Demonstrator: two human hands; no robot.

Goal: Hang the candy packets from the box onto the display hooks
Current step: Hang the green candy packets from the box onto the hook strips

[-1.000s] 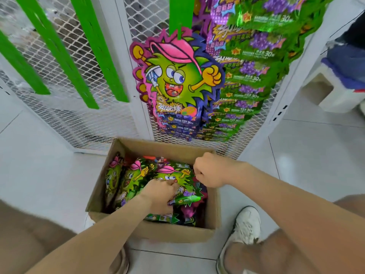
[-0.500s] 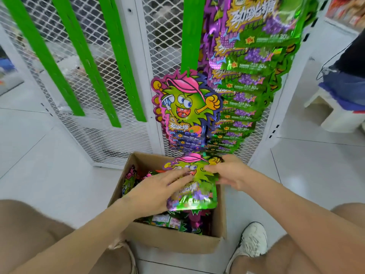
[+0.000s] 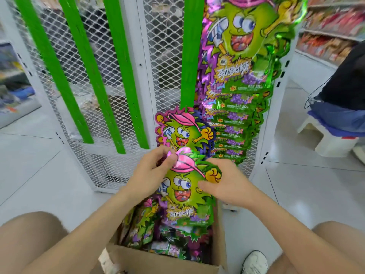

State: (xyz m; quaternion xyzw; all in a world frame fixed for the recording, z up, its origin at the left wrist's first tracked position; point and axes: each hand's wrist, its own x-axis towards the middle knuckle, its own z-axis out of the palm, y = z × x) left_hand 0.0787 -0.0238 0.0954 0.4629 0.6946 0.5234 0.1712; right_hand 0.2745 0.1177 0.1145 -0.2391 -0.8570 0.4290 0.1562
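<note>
Nearest: white shoe (image 3: 254,262) by the box's near right corner; cardboard box (image 3: 158,263) on the floor between the person's knees, loose packets (image 3: 142,228) piled inside from its left wall across the bottom. Above the box's far edge 1 candy packet (image 3: 185,194) is held upright, face to camera, clear of the pile. Left hand (image 3: 150,175) pinches its pink cap top between thumb and curled fingertips; right hand (image 3: 231,184) grips its right edge, thumb across the front, other fingers hidden behind it. Just past it, hung packets (image 3: 183,131) sit at the bottom end of a green strip (image 3: 192,56); the held packet's top overlaps their lower edge in view, contact cannot tell. Right of those, a tall column of packets (image 3: 237,107) runs up the rack. Hooks not visible, nor the packet's hang hole under the left fingers. Behind: white mesh panel (image 3: 164,46), other green strips (image 3: 87,76), white stool (image 3: 327,139) far right, shelves (image 3: 331,26) beyond. Step judged: packet picked and raised toward the rack, not yet hung. Next move calls for finding the top hole, lining it up with a free hook on the strip and pushing it on, left hand guiding, right steadying
</note>
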